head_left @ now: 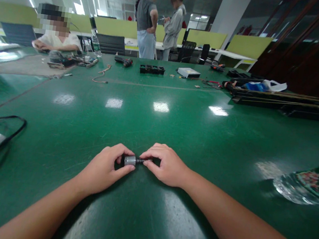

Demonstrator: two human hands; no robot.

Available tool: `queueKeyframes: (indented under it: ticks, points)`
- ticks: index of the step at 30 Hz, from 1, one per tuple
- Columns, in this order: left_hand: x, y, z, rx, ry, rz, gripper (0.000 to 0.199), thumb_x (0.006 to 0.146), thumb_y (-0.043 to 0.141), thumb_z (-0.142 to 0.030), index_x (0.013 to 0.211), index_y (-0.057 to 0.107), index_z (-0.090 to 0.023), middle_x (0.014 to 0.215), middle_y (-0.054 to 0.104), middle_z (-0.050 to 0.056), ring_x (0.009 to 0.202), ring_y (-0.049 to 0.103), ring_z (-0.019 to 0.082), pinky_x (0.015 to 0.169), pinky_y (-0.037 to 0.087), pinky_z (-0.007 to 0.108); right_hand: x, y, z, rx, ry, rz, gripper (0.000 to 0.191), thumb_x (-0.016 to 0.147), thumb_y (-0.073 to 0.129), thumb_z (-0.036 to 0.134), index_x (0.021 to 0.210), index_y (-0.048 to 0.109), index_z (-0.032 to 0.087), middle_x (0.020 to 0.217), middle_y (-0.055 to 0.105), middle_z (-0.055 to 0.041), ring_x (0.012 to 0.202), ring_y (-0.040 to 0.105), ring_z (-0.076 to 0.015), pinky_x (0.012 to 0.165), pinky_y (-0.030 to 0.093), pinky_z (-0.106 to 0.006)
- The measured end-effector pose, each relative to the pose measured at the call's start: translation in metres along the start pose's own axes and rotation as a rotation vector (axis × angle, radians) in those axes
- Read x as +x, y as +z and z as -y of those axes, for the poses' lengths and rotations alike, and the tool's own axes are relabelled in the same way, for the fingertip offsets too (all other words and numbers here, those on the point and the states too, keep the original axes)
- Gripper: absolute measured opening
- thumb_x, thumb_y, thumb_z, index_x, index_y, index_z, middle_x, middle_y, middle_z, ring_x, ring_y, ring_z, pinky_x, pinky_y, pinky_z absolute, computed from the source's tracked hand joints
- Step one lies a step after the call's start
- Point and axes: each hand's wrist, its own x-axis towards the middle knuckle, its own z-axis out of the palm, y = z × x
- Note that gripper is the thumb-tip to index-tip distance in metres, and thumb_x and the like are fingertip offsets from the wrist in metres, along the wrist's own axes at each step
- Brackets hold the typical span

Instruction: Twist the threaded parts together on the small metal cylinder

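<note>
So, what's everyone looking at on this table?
Over a glossy green table, someone's bare left hand grips a small grey metallic cylinder, while their right hand pinches the narrow dark piece at its end. Whether those parts are joined is too small to tell. A clear plastic bottle with a green label lies to the right.

The left hand (106,168) and right hand (169,166) are bare, with slender fingers (118,150) and tapered thumbs (124,171). Just behind the hands, the wrists (81,187) are narrow and bare. Farther back from the hands, the left forearm (46,204) and right forearm (231,220) are uncovered too, smooth in outline, and broaden with distance from the hands.
</note>
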Motion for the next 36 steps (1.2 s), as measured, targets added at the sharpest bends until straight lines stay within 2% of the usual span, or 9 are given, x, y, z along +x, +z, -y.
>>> queueKeyframes:
  ticks: [5, 17, 36]
  points:
    - [-0.0007, 0.0, -0.0011, 0.009, 0.004, -0.005, 0.019, 0.088, 0.065, -0.034, 0.103, 0.065, -0.023, 0.086, 0.064, 0.0, 0.077, 0.058, 0.02, 0.07, 0.042, 0.03, 0.0003, 0.0016, -0.0001, -0.024, -0.024, 0.022, 0.025, 0.078, 0.073, 0.015, 0.102, 0.071, 0.022, 0.097, 0.074, -0.0029, 0.093, 0.063, -0.0201, 0.086, 0.042, -0.036]
    - [0.0027, 0.0005, -0.0085, 0.032, -0.01, 0.016, 0.018, 0.089, 0.065, -0.035, 0.101, 0.066, -0.021, 0.091, 0.067, 0.001, 0.078, 0.058, 0.02, 0.069, 0.04, 0.029, 0.003, 0.0019, 0.0005, -0.062, -0.038, 0.023, 0.011, 0.08, 0.073, 0.019, 0.092, 0.073, 0.02, 0.083, 0.072, -0.0013, 0.082, 0.06, -0.0176, 0.078, 0.04, -0.032]
    - [0.0014, -0.0002, -0.0078, 0.046, -0.017, 0.005, 0.02, 0.088, 0.065, -0.036, 0.102, 0.066, -0.022, 0.092, 0.068, 0.001, 0.078, 0.058, 0.02, 0.072, 0.04, 0.031, 0.0036, -0.0014, 0.0012, -0.047, -0.022, 0.02, 0.011, 0.076, 0.074, 0.014, 0.087, 0.072, 0.018, 0.078, 0.07, -0.0013, 0.079, 0.059, -0.0175, 0.076, 0.041, -0.032]
